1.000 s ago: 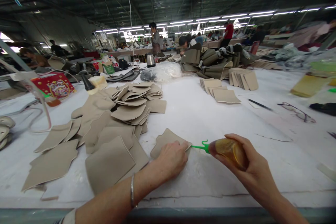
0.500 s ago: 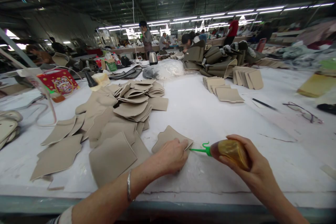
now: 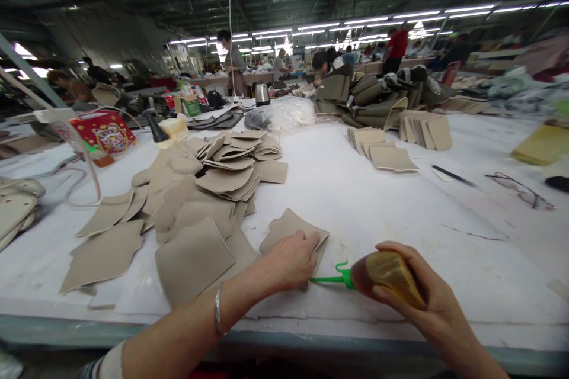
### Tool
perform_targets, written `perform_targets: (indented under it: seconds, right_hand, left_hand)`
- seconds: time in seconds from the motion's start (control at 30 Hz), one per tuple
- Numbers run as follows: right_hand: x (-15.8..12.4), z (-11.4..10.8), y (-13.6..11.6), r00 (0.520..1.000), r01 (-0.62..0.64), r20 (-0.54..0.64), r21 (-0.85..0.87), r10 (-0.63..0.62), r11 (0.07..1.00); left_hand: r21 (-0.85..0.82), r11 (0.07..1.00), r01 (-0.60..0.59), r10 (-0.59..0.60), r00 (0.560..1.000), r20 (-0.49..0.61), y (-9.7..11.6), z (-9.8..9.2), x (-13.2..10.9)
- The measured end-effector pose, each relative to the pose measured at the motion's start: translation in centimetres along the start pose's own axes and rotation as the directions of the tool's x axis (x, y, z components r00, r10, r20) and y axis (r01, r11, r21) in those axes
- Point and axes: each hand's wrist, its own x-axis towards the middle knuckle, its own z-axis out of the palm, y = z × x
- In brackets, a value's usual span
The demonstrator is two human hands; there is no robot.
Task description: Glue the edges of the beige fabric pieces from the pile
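My left hand (image 3: pixel 296 257) has its fingers curled on a beige cut panel (image 3: pixel 288 226), gripping it by the right part against the table. The panel looks like leather or padded fabric; some of it is hidden under the hand. In my right hand (image 3: pixel 427 293) is a squeeze bottle (image 3: pixel 386 278) of amber liquid, probably glue, tilted to the left. Its thin green nozzle (image 3: pixel 329 279) points at the panel's lower right edge, close to my left fingers. Whether the tip touches cannot be made out. Left of my hand lies a loose pile of similar beige panels (image 3: pixel 193 257).
Small stacks of beige pieces (image 3: pixel 393 159) lie at the back right, near dark folded covers (image 3: pixel 368 95). Glasses (image 3: pixel 520 189) and a black pen (image 3: pixel 453 175) are on the right. A red box (image 3: pixel 104 130) stands at the left. People work farther back.
My right hand has brought the bottle nozzle down and slightly left, along the panel's right edge toward me. My left hand stays on the panel. The whole view has shifted slightly.
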Motion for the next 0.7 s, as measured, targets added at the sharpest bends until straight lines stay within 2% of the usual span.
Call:
perform_targets:
  seconds: [0.13, 0.27, 0.43, 0.6, 0.7]
  right_hand:
    - [-0.3, 0.1, 0.2, 1.000, 0.011, -0.016, -0.027, -0.012, 1.000]
    - [-0.7, 0.3, 0.4, 0.997, 0.035, 0.063, 0.025, -0.036, 0.999]
    - [-1.3, 0.5, 0.4, 1.000, 0.015, -0.012, 0.027, -0.015, 1.000]
    - [-1.5, 0.4, 0.8, 1.000, 0.004, 0.024, 0.107, -0.006, 0.994]
    - [-1.3, 0.1, 1.2, 0.999, 0.047, 0.022, 0.068, -0.049, 0.997]
  left_hand:
    - [-0.002, 1.000, -0.004, 0.004, 1.000, -0.011, 0.0, 0.2, 0.0]
    - [0.003, 1.000, 0.013, -0.013, 1.000, -0.001, 0.1, 0.1, -0.2]
    - [0.016, 1.000, 0.020, -0.020, 1.000, -0.002, 0.3, 0.2, -0.2]
    - [0.006, 1.000, 0.023, -0.023, 1.000, 0.017, 0.3, 0.3, -0.1]
    - [0.005, 1.000, 0.028, -0.028, 0.999, 0.018, 0.3, 0.3, -0.1]
